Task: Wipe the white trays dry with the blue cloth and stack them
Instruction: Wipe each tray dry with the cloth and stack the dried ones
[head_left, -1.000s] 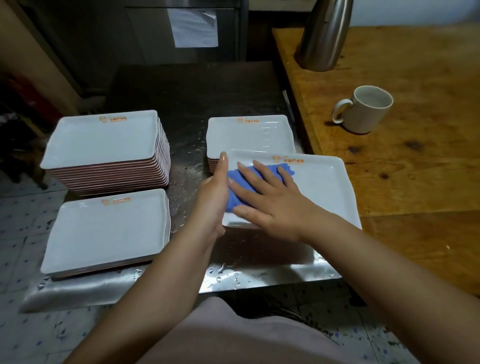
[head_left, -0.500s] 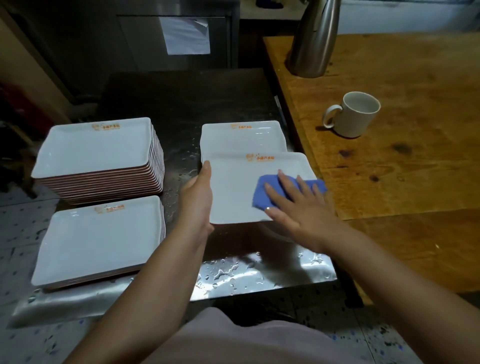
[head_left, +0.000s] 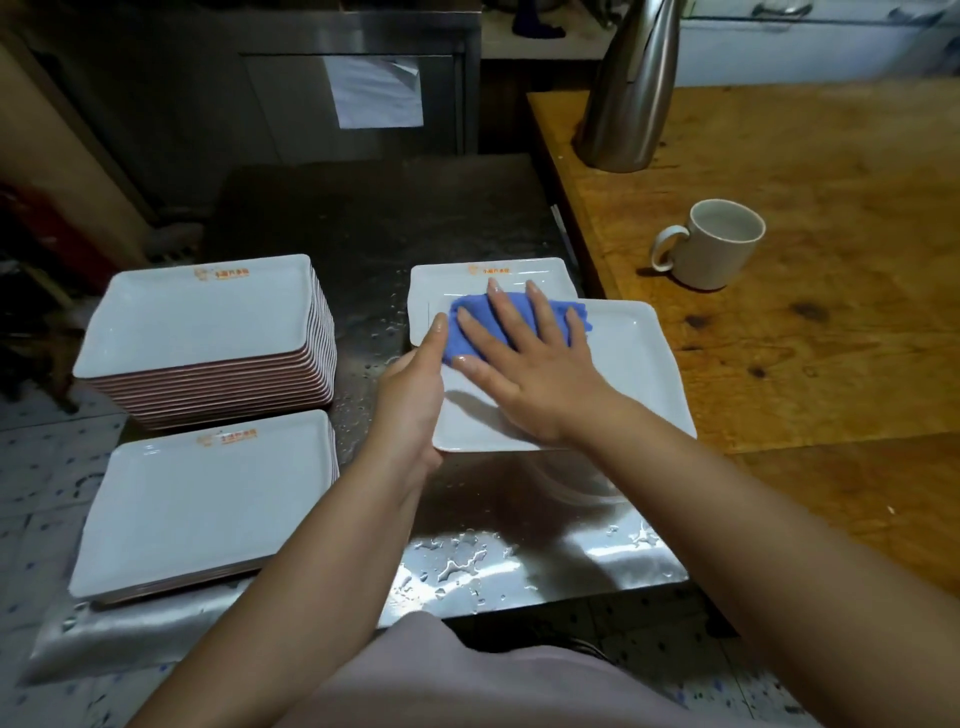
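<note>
A white tray is held above the wet steel table, tilted slightly. My left hand grips its left edge, thumb on top. My right hand lies flat with spread fingers on the blue cloth, pressing it onto the tray's far left corner. Behind it lies another white tray on the table, partly covered. A tall stack of white trays stands at the far left. A low stack of trays sits in front of it.
The steel table carries water drops near its front edge. To the right is a wooden counter with a white mug and a tall steel jug. A dark cabinet with a paper sheet stands behind.
My right hand has swept the blue cloth from the tray's right side to its far left corner. The left hand keeps its grip on the left edge.
</note>
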